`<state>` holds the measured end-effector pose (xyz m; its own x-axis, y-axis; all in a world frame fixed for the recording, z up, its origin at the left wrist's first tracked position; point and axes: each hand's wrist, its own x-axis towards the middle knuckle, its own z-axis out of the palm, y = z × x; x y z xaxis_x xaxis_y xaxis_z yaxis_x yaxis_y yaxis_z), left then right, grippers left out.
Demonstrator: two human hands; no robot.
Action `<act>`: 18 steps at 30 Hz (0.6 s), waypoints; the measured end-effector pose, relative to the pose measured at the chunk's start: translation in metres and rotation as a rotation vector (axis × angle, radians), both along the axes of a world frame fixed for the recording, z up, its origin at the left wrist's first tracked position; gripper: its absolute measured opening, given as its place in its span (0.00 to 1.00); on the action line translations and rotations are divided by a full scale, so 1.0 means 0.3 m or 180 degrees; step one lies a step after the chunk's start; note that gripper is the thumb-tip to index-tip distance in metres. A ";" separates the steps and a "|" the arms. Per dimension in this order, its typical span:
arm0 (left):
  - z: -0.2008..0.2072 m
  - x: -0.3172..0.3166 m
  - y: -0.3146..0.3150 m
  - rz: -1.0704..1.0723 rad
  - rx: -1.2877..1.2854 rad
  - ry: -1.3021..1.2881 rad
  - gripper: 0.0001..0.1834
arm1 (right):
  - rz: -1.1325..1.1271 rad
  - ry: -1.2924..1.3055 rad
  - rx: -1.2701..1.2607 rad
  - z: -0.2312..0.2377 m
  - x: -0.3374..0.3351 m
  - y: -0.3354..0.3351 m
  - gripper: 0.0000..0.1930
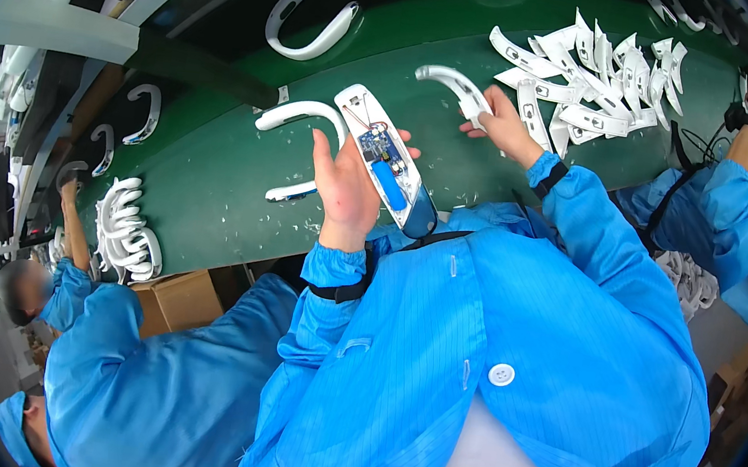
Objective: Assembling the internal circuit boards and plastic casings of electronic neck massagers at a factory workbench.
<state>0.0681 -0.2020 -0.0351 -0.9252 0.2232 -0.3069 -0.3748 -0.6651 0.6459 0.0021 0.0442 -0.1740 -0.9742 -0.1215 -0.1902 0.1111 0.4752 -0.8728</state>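
Note:
My left hand (346,191) is palm up with its thumb out to the side, fingertips showing past the far edge of an opened white housing (359,106) that it supports. Inside the housing are a blue circuit board (382,149), thin wires and a blue battery-like block (389,185); its near end is dark blue. To the right, my right hand (506,130) grips a curved white plastic piece (453,82) by one end, above the green table. Just left of my left hand lies a C-shaped white device (300,114), partly hidden behind that hand.
Loose white shell pieces (589,78) are heaped on the green table (219,205) at the right. Another curved white part (323,41) lies farther back. Stacked white parts (122,231) stand at the left. Co-workers in blue sit on both sides, near a cardboard box (183,302).

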 end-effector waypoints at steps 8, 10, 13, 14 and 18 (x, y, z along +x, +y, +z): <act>-0.047 -0.012 0.031 0.0122 -0.0362 0.0173 0.42 | 0.0125 0.0203 -0.1848 0.458 0.133 -0.250 0.19; -0.027 -0.016 0.063 0.0505 -0.0485 0.0316 0.41 | 0.0301 0.0148 -0.1600 0.466 0.176 -0.299 0.22; -0.038 -0.012 0.052 0.0331 -0.0706 0.0518 0.39 | 0.0354 0.0697 -0.0941 0.454 0.214 -0.338 0.26; -0.036 -0.014 0.056 0.0344 -0.0838 0.0562 0.39 | 0.0370 0.0703 -0.0942 0.465 0.217 -0.343 0.26; -0.026 -0.004 0.063 0.0373 -0.1010 0.0480 0.36 | 0.0526 0.1000 0.0276 0.532 0.219 -0.340 0.24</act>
<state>0.0668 -0.1832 -0.0429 -0.9789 0.0286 -0.2022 -0.1928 -0.4557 0.8690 0.0679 -0.0579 -0.0143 -0.9553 -0.2788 0.0988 -0.2406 0.5381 -0.8078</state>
